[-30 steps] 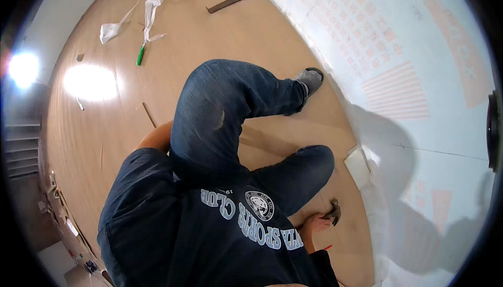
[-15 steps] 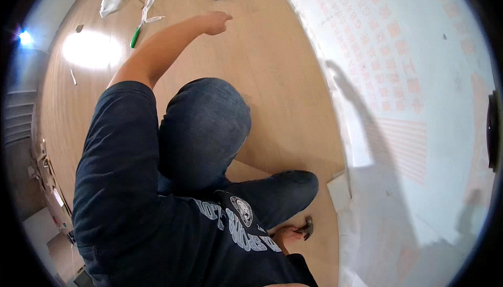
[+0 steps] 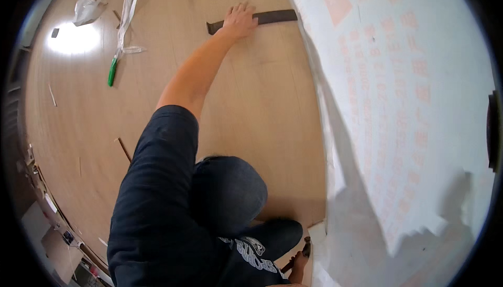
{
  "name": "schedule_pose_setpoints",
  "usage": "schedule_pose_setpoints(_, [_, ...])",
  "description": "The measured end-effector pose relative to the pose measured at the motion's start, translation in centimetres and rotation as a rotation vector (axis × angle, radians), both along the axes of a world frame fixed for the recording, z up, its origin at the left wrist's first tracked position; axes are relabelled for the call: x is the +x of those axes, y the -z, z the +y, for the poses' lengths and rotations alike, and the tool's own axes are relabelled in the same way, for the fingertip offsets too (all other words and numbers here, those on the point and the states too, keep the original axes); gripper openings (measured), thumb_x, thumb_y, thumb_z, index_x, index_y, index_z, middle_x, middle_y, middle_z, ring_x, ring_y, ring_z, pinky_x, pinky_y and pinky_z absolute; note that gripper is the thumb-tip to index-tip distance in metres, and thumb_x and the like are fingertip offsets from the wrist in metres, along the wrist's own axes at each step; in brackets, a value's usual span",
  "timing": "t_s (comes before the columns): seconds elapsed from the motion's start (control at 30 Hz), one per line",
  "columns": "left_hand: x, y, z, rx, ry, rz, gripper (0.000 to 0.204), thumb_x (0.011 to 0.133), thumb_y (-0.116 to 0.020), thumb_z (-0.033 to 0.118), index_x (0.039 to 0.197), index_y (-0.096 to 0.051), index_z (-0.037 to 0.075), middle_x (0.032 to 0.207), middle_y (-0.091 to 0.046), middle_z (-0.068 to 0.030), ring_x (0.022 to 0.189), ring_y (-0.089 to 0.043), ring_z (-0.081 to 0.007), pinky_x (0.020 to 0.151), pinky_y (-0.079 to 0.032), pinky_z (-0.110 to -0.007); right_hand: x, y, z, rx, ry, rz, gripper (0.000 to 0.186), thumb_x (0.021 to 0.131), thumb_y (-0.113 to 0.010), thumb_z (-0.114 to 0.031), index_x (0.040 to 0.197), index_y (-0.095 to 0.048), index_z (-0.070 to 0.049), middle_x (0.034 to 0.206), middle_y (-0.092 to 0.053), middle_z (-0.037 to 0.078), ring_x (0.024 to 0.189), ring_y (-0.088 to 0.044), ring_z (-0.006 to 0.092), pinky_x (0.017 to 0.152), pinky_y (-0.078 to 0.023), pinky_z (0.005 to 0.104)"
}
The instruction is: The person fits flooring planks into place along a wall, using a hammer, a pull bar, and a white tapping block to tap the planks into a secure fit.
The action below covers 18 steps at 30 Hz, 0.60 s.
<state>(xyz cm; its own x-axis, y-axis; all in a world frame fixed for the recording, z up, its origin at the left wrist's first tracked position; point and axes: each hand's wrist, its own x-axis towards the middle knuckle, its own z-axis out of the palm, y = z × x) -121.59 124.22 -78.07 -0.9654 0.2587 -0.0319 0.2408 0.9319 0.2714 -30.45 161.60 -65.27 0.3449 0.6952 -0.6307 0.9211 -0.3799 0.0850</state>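
My left hand (image 3: 240,22) lies palm down across a dark flat pull bar (image 3: 276,17) with a bent end on the wood floor. Its fingers stretch slightly apart over the bar's far edge; the underside of the hand is hidden. Low in the view, beside my bent knee, my right hand (image 3: 299,264) is closed round a hammer (image 3: 306,246). The hammer's head shows above the fist, and part of its handle is behind my hand and clothing.
White sheeting with pale red print (image 3: 387,103) covers the right side. On the floor at left lie a green-handled tool (image 3: 112,72), clear plastic strips (image 3: 126,22), a small dark block (image 3: 55,33) and a thin brown strip (image 3: 123,150). Odds and ends line the far left edge.
My left arm has reached farther forward, and the left hand has come down onto the pull bar. The view has shifted forward. My right hand still holds the hammer.
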Motion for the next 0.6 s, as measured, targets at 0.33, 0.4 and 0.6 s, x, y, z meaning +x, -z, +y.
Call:
schedule_pose_setpoints(0.33, [-10.1, 6.3, 0.8, 0.044, -0.511, 0.007, 0.07, 0.102, -0.036, 0.041, 0.164, -0.022, 0.01, 0.172, -0.013, -0.0161, 0.159, -0.006, -0.033, 0.127, -0.005, -0.055, -45.0, -4.8, -6.6, -0.314, -0.742, 0.294, 0.02, 0.096, -0.066, -0.02, 0.1, -0.056, -0.002, 0.072, -0.059, 0.006, 0.058, -0.057, 0.0153, 0.053, -0.048, 0.0328])
schedule_pose_setpoints(0.4, [-11.0, 6.1, 0.7, -0.073, -0.49, -0.04, 0.071, 0.103, -0.033, 0.043, 0.165, -0.019, 0.012, 0.173, -0.009, -0.0138, 0.16, -0.003, -0.034, 0.126, -0.002, -0.058, -52.7, -2.1, -8.4, -0.176, -1.127, 0.442, 0.032, 0.097, -0.067, -0.022, 0.117, -0.059, 0.001, 0.081, -0.065, 0.009, 0.07, -0.061, 0.0184, 0.066, -0.051, 0.0336])
schedule_pose_setpoints(0.6, [-13.7, 5.2, -0.3, -0.109, -0.454, -0.11, 0.073, 0.101, -0.035, 0.047, 0.165, -0.019, 0.014, 0.173, -0.011, -0.0126, 0.159, -0.002, -0.037, 0.125, -0.002, -0.063, -82.7, 0.8, -17.0, -0.297, -1.218, 0.695, 0.056, 0.102, -0.06, -0.026, 0.145, -0.044, 0.007, 0.134, -0.058, 0.033, 0.123, -0.058, 0.046, 0.102, -0.047, 0.0476])
